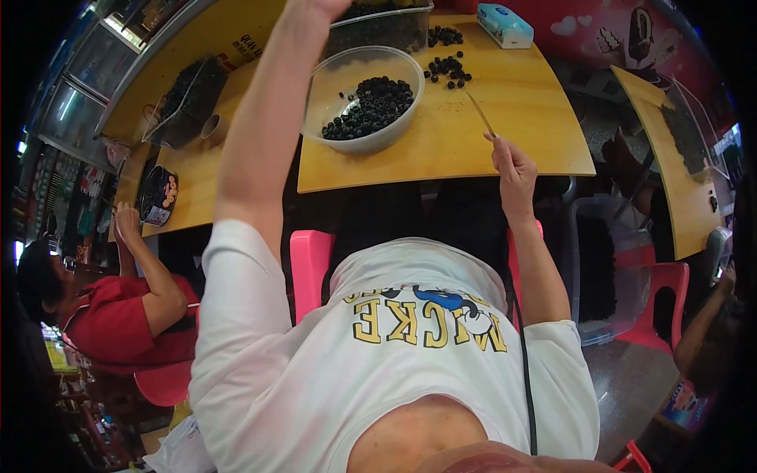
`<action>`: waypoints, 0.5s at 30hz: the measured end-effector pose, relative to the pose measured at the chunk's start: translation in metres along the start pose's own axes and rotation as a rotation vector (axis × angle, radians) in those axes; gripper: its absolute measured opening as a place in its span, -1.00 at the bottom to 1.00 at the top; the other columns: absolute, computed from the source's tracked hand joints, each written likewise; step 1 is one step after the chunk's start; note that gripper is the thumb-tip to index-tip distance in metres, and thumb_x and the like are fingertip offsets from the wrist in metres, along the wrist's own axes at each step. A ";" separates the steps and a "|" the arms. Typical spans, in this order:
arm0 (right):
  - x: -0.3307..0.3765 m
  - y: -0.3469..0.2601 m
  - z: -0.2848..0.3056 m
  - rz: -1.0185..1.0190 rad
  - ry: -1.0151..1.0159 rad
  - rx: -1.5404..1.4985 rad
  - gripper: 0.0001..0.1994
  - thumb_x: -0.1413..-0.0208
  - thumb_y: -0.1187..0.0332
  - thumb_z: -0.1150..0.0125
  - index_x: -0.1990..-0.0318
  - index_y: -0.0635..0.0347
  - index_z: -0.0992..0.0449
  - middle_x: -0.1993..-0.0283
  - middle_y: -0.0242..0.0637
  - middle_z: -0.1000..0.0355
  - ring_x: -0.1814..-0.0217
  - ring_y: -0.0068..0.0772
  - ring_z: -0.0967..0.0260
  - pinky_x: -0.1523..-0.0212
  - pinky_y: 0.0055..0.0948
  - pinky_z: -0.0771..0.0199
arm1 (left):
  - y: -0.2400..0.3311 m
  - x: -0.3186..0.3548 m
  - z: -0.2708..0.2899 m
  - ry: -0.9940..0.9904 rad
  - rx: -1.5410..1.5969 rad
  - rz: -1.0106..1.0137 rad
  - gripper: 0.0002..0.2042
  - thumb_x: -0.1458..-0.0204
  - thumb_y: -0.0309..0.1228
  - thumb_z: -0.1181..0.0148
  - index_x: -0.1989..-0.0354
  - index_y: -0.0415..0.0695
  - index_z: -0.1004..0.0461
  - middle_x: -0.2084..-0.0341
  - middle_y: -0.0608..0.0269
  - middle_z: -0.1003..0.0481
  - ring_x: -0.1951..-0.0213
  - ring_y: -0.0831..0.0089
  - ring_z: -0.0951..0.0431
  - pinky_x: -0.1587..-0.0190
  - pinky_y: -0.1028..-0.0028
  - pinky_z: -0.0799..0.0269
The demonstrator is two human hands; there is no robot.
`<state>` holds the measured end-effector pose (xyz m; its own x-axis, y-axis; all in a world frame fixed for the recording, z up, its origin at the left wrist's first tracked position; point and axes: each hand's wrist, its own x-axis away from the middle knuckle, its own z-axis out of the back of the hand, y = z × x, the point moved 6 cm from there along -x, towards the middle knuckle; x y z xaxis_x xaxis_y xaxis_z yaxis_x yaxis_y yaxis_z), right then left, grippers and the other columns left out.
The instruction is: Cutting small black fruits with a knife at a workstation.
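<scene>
My right hand (514, 164) is closed around the handle end of a slim blade-like metal tool (480, 114), which slants up and left above the wooden tabletop (544, 142). Beyond its tip lies a loose group of small black round pieces (451, 71). A clear plastic bowl (382, 145) stands left of the tool, partly filled with black pieces (367, 110), several showing a hole. My left arm stretches over the bowl's left side toward a clear bin (390, 30) of dark pieces. The top edge cuts off my left hand (325, 5), so its fingers are hidden.
A blue tissue pack (505, 27) sits at the table's far right. On the left, a person in red (134, 315) works beside a tub (159, 195). Another clear bin (185, 102) stands farther back. A clear crate (603, 268) of dark material is at right, beside a pink chair (666, 303).
</scene>
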<state>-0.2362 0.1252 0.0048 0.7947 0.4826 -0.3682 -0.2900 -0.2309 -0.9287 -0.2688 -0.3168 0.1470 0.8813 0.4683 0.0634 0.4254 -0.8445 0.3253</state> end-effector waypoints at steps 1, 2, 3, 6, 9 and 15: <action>-0.002 -0.001 -0.004 0.019 -0.021 -0.026 -0.71 -0.21 0.28 -0.04 0.41 0.33 -0.52 0.63 -0.58 0.02 0.58 -0.73 0.15 0.40 -0.73 -0.12 | 0.044 -0.026 -0.009 0.032 -0.008 -0.126 -0.89 -0.13 -0.58 0.07 0.18 -0.23 -0.31 0.36 0.06 -0.38 0.41 0.29 -0.41 0.35 0.42 -0.51; -0.002 0.001 -0.004 0.027 -0.023 -0.051 -0.70 -0.21 0.28 -0.04 0.46 0.32 -0.50 0.63 -0.57 0.02 0.59 -0.73 0.15 0.37 -0.73 -0.14 | 0.069 -0.044 -0.009 0.070 -0.022 -0.231 -0.93 -0.11 -0.61 0.07 0.25 -0.26 -0.32 0.45 0.07 -0.39 0.49 0.32 -0.40 0.43 0.43 -0.49; -0.002 0.005 -0.001 0.015 -0.015 -0.051 -0.70 -0.21 0.28 -0.04 0.46 0.32 -0.50 0.63 -0.57 0.02 0.59 -0.73 0.15 0.37 -0.73 -0.14 | 0.071 -0.060 -0.003 0.079 -0.027 -0.220 -0.93 -0.11 -0.61 0.07 0.25 -0.26 -0.32 0.45 0.07 -0.39 0.49 0.32 -0.40 0.43 0.43 -0.49; -0.005 0.000 0.001 0.040 -0.012 -0.038 -0.71 -0.22 0.27 -0.03 0.36 0.34 -0.54 0.63 -0.57 0.00 0.58 -0.73 0.13 0.44 -0.73 -0.07 | 0.058 -0.061 0.009 0.099 0.118 0.454 -0.94 -0.08 -0.64 0.06 0.36 -0.21 -0.32 0.60 0.18 -0.35 0.58 0.41 -0.36 0.52 0.54 -0.36; -0.002 0.009 0.008 -0.077 0.037 -0.023 -0.70 -0.23 0.27 -0.01 0.23 0.35 -0.55 0.63 -0.56 -0.02 0.57 -0.72 0.12 0.51 -0.70 0.04 | 0.022 -0.066 0.062 0.240 -0.286 -0.087 -0.94 -0.11 -0.58 0.06 0.38 -0.17 -0.33 0.66 0.21 -0.32 0.64 0.43 -0.28 0.54 0.54 -0.30; -0.008 0.010 -0.005 -0.039 -0.053 -0.042 -0.71 -0.24 0.30 0.02 0.15 0.37 -0.53 0.62 -0.56 -0.04 0.56 -0.74 0.09 0.55 -0.66 0.15 | 0.067 -0.039 0.053 0.179 0.020 0.431 -0.72 -0.17 -0.33 0.10 -0.02 -0.15 -0.20 0.02 -0.02 -0.27 0.10 0.15 -0.34 0.09 0.16 -0.30</action>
<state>-0.2430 0.1152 -0.0018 0.7750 0.5360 -0.3346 -0.2361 -0.2455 -0.9402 -0.2641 -0.4057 0.1158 0.9298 0.1093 0.3514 0.0335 -0.9760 0.2150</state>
